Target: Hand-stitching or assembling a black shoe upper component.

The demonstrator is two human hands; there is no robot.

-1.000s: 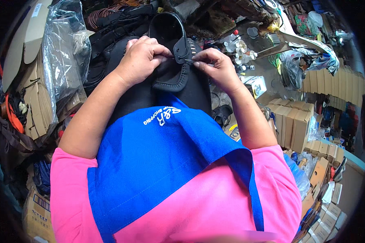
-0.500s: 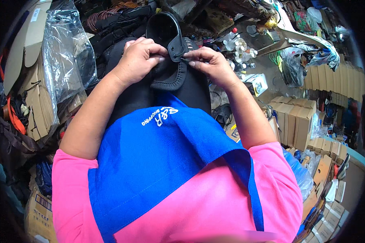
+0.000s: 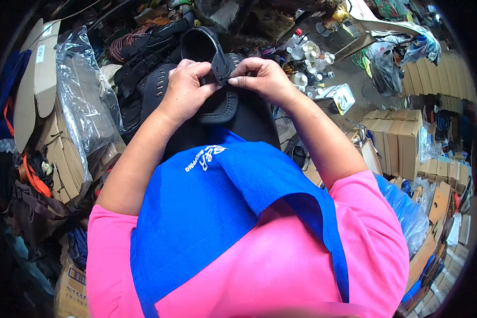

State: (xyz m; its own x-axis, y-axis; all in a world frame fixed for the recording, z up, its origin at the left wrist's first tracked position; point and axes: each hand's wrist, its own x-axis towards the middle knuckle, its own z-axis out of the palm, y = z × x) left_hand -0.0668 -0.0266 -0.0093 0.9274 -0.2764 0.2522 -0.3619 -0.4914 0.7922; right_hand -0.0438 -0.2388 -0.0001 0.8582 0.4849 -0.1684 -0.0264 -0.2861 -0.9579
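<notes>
Over my lap I hold a black leather piece (image 3: 220, 108) with a rounded, thickly stitched lower edge. A curved black strap (image 3: 221, 63) rises from it in a wide loop, with a small rivet-like dot near its end. My left hand (image 3: 186, 89) is closed on the left side of the piece, its fingers curled and thumb pressed in. My right hand (image 3: 264, 79) pinches at the strap's end with thumb and forefinger. The fingertips of both hands nearly meet there and hide what lies between them. Left of my left hand, black material with a line of stitches (image 3: 158, 85) shows.
Clear plastic sheeting (image 3: 79, 79) and cardboard (image 3: 29, 106) stand at the left. Small bottles and white cups (image 3: 310, 55) are beyond my right hand. Cardboard boxes (image 3: 392, 143) are stacked at the right. A blue apron (image 3: 196, 212) covers my front.
My right hand has shifted left against the strap's end, and its fingertips are closer to my left hand. The strap loop has turned and dropped slightly. The whole view has shifted a little.
</notes>
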